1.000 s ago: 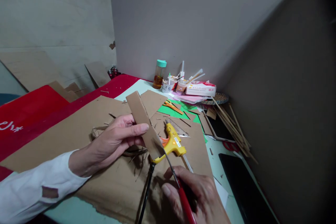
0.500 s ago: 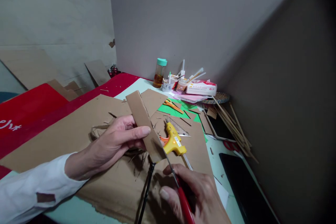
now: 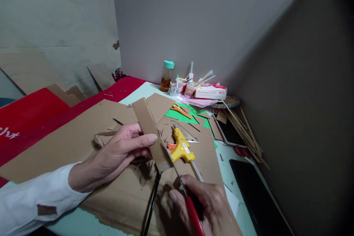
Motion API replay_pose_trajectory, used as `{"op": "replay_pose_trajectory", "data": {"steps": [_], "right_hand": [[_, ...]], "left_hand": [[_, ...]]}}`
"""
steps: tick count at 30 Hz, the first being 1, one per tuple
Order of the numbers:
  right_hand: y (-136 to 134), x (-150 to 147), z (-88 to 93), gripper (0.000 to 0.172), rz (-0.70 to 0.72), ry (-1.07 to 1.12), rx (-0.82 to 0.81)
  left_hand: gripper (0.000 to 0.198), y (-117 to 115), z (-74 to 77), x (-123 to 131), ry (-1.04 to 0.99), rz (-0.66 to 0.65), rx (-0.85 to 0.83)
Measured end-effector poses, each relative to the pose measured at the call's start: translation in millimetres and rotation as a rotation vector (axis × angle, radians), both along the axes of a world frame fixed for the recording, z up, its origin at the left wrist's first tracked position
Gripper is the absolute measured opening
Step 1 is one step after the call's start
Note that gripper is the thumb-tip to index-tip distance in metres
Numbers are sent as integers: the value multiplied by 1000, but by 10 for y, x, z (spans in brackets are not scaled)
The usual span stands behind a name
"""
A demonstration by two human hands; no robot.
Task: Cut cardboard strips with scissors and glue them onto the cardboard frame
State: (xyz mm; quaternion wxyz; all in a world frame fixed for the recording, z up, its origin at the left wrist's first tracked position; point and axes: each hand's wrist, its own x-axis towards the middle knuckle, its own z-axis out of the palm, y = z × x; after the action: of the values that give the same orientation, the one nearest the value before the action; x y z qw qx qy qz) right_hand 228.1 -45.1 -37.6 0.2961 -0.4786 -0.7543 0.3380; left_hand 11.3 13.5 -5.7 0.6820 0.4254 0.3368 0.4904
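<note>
My left hand [image 3: 128, 145] grips a brown cardboard strip [image 3: 151, 127], thumb on its near face and fingers behind. The strip tilts up and to the left above the work surface. In my right hand [image 3: 207, 199] is a red-handled knife [image 3: 195, 215], its slim metal blade lying along the strip's lower right edge. How far the blade goes into the card is hidden. A yellow glue gun [image 3: 182, 145] with a clear glue stick at its back lies just behind the strip. Below the strip's lower end, a black cord-like piece [image 3: 151, 202] runs toward the front.
A large cardboard sheet [image 3: 69, 129] covers much of the table, with scraps around. Orange-handled scissors [image 3: 181, 110] lie on green paper. Behind stand a bottle [image 3: 166, 75], paper cups [image 3: 177, 89] and a tissue pack [image 3: 211, 91]. Wooden sticks [image 3: 246, 129] and a black phone-like slab [image 3: 257, 195] are right.
The view has shifted slightly. Both hands keep their holds, and the blade stays against the strip's edge with only a very small movement.
</note>
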Motion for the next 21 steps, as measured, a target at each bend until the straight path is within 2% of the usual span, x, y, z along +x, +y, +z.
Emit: {"op": "replay_pose_trajectory", "data": {"steps": [6,14,21], "right_hand": [[69,12,58,19,63,-22,67],[7,70,-27,34,80,-24,-63],[56,9,43,23,60,-16,53]], "left_hand": [[20,-30,1,29,71,13,-5],[21,-62,-20,41,68,15,-33],[22,-66,-15,48,84,-8,-11]]}}
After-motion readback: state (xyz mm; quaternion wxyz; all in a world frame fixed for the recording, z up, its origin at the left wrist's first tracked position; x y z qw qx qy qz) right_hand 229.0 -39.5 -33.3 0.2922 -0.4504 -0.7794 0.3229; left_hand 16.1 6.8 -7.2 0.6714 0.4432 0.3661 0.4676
